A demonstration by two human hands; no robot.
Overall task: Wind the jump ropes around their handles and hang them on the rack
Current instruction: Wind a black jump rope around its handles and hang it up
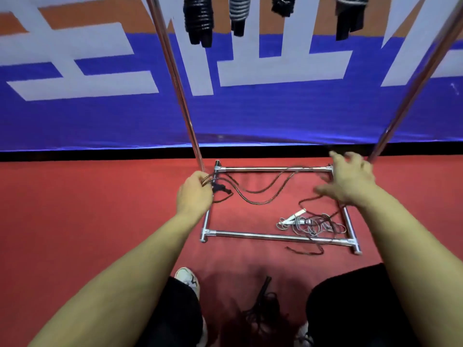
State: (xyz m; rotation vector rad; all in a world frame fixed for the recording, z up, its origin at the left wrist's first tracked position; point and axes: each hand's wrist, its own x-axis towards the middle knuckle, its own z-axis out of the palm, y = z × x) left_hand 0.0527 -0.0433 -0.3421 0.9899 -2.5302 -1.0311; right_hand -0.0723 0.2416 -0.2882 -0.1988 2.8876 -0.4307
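My left hand (194, 192) grips the black handles (220, 187) of a dark jump rope (263, 190), with loops of cord round the fist. The cord trails right across the red floor towards my right hand (348, 179), which is blurred, fingers spread, with the cord running under it; whether it holds the cord is unclear. A grey rope with white handles (298, 217) lies tangled inside the rack's base frame (270, 237). Several wound ropes (199, 21) hang from the top of the rack. Another dark rope (263, 304) lies between my feet.
The rack's two chrome uprights (175, 78) (416, 86) rise left and right of my hands. A blue, white and orange banner (100, 113) stands behind the rack. My knees in black trousers and white shoes (188, 278) are at the bottom.
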